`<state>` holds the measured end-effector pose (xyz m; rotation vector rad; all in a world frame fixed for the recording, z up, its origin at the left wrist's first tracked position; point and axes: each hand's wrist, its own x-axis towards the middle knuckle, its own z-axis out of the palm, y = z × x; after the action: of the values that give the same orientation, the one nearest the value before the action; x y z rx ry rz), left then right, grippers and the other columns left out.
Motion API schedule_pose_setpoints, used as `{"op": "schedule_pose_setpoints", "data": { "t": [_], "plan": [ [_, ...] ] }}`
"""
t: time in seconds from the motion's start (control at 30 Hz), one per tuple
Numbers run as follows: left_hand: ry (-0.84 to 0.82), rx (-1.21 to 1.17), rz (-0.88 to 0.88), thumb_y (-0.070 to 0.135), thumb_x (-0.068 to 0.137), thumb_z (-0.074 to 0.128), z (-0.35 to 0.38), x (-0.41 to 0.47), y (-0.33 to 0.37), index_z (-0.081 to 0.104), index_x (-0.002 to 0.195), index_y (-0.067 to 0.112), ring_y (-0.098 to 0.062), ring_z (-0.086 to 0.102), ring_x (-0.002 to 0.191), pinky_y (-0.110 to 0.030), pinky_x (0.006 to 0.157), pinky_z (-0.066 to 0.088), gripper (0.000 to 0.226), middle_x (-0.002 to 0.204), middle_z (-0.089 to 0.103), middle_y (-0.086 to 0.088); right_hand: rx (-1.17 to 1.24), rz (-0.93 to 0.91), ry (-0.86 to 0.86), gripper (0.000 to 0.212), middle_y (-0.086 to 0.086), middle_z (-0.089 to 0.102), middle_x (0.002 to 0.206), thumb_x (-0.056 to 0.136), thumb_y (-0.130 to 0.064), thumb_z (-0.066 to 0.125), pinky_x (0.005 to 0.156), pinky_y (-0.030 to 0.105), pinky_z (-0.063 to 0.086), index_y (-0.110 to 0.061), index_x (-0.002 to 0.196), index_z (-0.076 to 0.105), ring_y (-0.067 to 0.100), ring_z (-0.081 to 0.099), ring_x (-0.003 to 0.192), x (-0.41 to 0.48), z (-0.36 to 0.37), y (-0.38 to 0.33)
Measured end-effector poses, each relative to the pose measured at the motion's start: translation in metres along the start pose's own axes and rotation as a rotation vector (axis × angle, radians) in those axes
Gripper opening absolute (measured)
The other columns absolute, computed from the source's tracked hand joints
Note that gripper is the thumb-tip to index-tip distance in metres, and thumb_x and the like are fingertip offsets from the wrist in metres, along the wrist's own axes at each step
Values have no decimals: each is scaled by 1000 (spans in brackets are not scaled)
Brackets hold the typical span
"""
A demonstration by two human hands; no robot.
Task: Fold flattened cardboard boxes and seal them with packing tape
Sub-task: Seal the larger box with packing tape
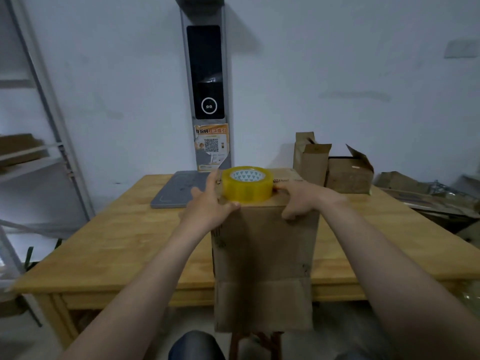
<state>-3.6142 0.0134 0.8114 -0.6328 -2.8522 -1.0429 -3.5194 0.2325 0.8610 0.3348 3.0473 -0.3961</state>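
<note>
Yellow tape roll (246,187) sits on top of the upright cardboard box (263,255), at the near edge of the table (117,242).
Left hand (210,206) grips the roll's side; right hand (298,197) curls over the box's top front edge, one fingertip apparently touching the roll (blurred there).

Tape roll (247,187) partly hides box (262,255) seam.
</note>
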Motion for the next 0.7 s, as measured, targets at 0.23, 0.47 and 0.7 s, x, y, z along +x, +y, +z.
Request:
{"op": "schedule_pose_setpoints", "data": {
  "t": [0.23, 0.47, 0.7],
  "plan": [
    [45, 289, 270, 53, 81, 79, -22, 14, 22, 52, 137, 50, -32, 20, 143, -58, 115, 34, 63, 152, 25, 5, -53, -27, 42, 95, 0, 37, 160, 77, -31, 78, 117, 52, 32, -41, 157, 27, 28, 37, 144, 4, 3, 11],
    [20, 263, 378, 41, 74, 89, -34, 22, 32, 68, 124, 34, -13, 46, 126, -38, 105, 44, 55, 136, 49, 12, 117, -121, 254, 104, -2, 24, 163, 71, -49, 86, 117, 56, 27, -46, 155, 24, 33, 18, 149, -6, 4, 9],
    [137, -111, 320, 42, 70, 91, -40, 30, 47, 70, 124, 26, -9, 57, 104, -20, 73, 45, 60, 116, 60, 12, 530, -213, 416, 93, -6, 57, 139, 72, -60, 83, 107, 40, 46, -40, 150, 38, 12, 52, 129, 2, -5, 6]
  ]
}}
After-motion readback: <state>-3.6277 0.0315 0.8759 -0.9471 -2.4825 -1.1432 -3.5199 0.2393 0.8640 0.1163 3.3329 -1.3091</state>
